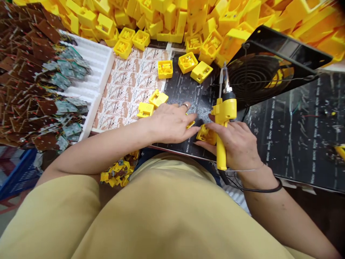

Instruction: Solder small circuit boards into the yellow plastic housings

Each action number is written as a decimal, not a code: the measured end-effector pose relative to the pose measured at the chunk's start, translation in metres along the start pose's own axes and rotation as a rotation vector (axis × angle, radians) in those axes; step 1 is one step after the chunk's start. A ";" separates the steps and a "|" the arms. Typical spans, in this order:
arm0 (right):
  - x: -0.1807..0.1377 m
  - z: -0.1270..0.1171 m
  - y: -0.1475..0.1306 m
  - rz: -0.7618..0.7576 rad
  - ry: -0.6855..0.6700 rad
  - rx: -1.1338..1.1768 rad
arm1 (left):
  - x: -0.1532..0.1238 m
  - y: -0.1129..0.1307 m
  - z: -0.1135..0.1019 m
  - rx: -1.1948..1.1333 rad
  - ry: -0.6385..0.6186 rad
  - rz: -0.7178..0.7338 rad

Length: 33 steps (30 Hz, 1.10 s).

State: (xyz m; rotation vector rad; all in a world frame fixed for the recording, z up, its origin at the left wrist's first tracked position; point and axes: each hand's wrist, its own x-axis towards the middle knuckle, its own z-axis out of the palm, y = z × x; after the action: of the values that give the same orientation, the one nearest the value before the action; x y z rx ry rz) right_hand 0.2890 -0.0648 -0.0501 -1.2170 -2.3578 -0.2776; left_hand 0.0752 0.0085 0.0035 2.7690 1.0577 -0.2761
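Note:
My right hand (237,142) is wrapped round a yellow soldering iron (221,144), its metal tip pointing up and away from me. A yellow plastic housing (205,133) with an open side sits at that hand's thumb and fingers. Palm down on the bench, my left hand (172,122) has its fingers stretched out and apart. A small yellow part (191,124) shows between its thumb and forefinger, mostly covered, so I cannot tell whether it is gripped. Just beyond the left wrist lie two yellow housings, one with a pattern of holes (146,109) and another (158,98) touching it.
A large heap of yellow housings (169,16) runs along the back. At right a black fan (253,77) leans over the black bench mat (283,136). On the left, brown circuit boards (29,90) with wires are piled by a white foam tray (101,68). A blue crate (18,172) stands below.

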 end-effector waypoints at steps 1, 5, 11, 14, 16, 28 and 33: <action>0.000 0.000 -0.001 -0.001 0.006 0.037 | -0.006 -0.001 0.000 0.002 -0.038 0.042; 0.002 0.004 -0.009 0.000 0.012 0.150 | -0.020 -0.002 0.013 0.042 0.040 0.091; 0.007 0.009 -0.014 -0.062 0.003 0.212 | -0.054 -0.025 0.026 0.011 0.410 0.027; 0.011 0.013 -0.016 -0.063 -0.009 0.329 | -0.081 -0.043 0.025 -0.058 0.391 0.032; 0.014 0.019 -0.019 -0.064 -0.009 0.413 | -0.092 -0.048 0.030 -0.014 0.326 0.031; 0.015 0.022 -0.016 -0.103 -0.019 0.385 | -0.102 -0.065 0.047 -0.028 0.366 0.245; 0.012 0.026 -0.017 -0.087 -0.014 0.382 | -0.104 -0.029 0.037 0.021 0.381 -0.127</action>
State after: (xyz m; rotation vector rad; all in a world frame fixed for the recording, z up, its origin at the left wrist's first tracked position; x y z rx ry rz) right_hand 0.2607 -0.0564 -0.0656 -0.9378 -2.3388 0.1500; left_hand -0.0246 -0.0453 -0.0111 2.8441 1.3212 0.2393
